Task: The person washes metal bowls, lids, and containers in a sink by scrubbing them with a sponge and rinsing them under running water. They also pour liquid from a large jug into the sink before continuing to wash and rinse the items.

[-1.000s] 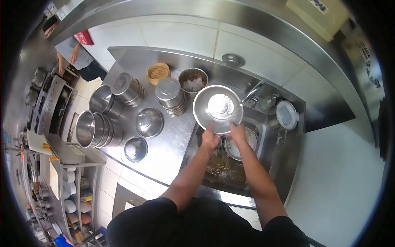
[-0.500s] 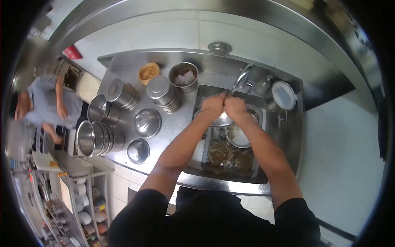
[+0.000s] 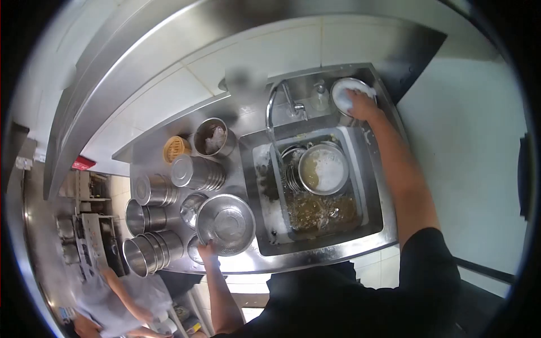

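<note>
My left hand grips the near rim of a round, shiny steel bowl, which sits over the counter to the left of the sink. Its fingers are closed on that rim. At the back right corner, my right hand reaches into a steel pot filled with something white, like foam. The fingertips are partly hidden there, and I cannot make out whether they hold anything. In the sink, a steel pot with foamy water stands in a tub of murky, bubbling water.
A tap arches over the sink's back edge, beside a soap bottle. On the left counter are stacked steel pots, lidded containers, a bamboo steamer and a pot with a plastic bag. A co-worker stands at lower left.
My hands were together at a steel bowl by the tap. Now they are apart: the left has carried the bowl to the left counter, the right has moved to the foamy pot. The view has turned.
</note>
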{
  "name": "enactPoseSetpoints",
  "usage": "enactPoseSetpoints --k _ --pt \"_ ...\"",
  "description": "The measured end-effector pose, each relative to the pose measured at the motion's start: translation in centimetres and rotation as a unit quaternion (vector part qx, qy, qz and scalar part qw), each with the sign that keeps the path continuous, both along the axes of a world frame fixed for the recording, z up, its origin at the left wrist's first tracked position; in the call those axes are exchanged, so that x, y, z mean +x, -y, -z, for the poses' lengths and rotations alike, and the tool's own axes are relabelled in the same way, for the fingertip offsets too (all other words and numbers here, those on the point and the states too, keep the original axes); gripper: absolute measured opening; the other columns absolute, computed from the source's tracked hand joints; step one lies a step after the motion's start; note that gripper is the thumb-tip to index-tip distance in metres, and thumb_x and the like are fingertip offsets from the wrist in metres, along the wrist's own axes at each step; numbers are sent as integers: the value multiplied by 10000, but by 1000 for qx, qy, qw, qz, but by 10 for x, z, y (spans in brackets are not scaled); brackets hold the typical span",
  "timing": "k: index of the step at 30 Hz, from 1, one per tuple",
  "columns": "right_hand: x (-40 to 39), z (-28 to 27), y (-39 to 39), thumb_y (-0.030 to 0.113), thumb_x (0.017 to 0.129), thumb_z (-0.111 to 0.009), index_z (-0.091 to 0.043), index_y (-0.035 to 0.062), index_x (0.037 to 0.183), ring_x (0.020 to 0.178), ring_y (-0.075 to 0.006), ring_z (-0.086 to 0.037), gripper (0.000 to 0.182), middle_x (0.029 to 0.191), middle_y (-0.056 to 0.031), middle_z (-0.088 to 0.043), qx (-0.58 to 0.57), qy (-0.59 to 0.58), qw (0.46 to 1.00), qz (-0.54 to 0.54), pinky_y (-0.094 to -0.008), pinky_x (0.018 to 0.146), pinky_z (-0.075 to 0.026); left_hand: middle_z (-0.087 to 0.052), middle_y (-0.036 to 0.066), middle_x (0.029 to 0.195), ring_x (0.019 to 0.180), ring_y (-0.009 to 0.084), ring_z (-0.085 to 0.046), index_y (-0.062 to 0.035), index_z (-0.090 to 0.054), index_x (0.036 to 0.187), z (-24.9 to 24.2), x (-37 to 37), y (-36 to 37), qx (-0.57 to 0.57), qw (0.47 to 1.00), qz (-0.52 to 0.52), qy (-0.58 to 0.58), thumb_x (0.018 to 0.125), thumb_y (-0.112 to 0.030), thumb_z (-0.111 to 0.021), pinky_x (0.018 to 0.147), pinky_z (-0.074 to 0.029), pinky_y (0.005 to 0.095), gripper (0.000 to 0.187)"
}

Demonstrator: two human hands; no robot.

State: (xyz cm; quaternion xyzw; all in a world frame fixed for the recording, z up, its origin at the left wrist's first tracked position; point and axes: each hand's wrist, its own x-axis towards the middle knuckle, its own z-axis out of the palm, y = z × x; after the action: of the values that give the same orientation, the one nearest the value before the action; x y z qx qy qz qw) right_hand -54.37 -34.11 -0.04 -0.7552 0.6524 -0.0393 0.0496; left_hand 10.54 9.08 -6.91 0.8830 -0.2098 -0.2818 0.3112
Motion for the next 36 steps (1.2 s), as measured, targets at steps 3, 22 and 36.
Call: enactPoseSetpoints --k 3,22,36 --pt "7 -1 6 271 867 -690 -497 115 1446 1280 -415 -529 630 1390 -220 -563 41 -19 998 41 -487 1079 -433 -661 170 1066 990 308 -620 36 -618 1195 -29 -6 0 34 981 65 180 837 -174 -707 905 -478 433 424" --pt "69 92 -315 445 1009 -485 -389 63 1536 1404 -265 -395 658 1553 -103 -424 210 670 552 449 -417 1130 -333 -689 201 1183 1015 407 -704 -56 -560 1331 183 -362 323 146 841 484 193 881 -309 -686 912 -566 485 532" --pt "92 86 -222 167 898 -570 -454 -20 1378 1201 -437 -528 528 1298 -254 -533 -202 483 813 256 -457 1059 -400 -623 238 1216 976 461 -653 -49 -568 1165 -7 -352 259 -247 852 425 182 862 -23 -556 822 -547 488 304"
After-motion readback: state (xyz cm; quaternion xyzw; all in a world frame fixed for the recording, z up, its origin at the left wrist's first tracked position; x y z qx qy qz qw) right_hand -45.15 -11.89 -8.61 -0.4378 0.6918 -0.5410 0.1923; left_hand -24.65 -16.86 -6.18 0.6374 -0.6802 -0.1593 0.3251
